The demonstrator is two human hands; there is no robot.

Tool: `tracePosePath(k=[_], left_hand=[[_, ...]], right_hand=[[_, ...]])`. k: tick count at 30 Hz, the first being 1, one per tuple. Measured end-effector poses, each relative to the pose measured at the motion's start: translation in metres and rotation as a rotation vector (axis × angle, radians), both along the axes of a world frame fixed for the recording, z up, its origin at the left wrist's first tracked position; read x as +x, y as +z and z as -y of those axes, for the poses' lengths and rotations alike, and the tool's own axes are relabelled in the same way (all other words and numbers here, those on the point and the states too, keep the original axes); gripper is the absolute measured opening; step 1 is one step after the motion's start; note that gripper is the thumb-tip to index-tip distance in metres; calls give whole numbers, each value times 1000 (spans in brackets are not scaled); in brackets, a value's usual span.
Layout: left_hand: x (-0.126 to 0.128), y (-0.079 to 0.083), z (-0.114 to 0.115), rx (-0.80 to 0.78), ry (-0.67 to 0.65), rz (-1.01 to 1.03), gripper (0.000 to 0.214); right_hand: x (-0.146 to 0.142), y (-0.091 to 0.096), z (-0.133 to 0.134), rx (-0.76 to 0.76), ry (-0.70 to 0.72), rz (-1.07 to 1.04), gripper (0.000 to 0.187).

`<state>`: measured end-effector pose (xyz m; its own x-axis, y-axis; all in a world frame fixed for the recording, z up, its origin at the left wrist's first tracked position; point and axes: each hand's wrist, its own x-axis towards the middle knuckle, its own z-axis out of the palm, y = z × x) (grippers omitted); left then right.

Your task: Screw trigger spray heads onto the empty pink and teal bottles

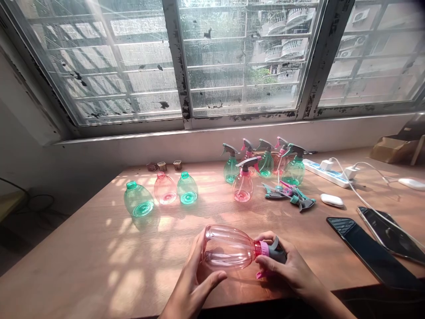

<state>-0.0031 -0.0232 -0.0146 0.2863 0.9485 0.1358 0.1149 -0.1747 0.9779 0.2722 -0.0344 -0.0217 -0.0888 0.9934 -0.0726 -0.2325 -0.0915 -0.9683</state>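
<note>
A clear pink spray bottle [229,248] lies sideways between my hands above the table's front part. My left hand [195,277] cups its base, thumb along the near side. At the neck, my right hand [282,261] grips the grey-and-pink spray head [264,249], which sits on the bottle's mouth; whether it is fully screwed on I cannot tell. Behind them lie several loose spray heads [292,195] in a small heap. To the left stand a green bottle [139,199], a pink bottle [165,189] and another green bottle [187,189], all with bare necks.
Several bottles with spray heads, among them a pink one [242,186], stand near the window wall. A power strip [327,173] with cables, a white case [332,200] and two phones, one black [368,250], lie at right. Small brown blocks [162,166] sit at the back edge.
</note>
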Motion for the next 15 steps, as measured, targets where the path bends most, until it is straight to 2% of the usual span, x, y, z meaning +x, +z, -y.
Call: tracePosePath(k=[8,15], left_hand=[[6,2,2,-48,-67,115,88],[6,-5,6,0,31,114,95]], right_hand=[[2,2,-2,17,13,2,50],[-1,0,0,41,-3,4,49]])
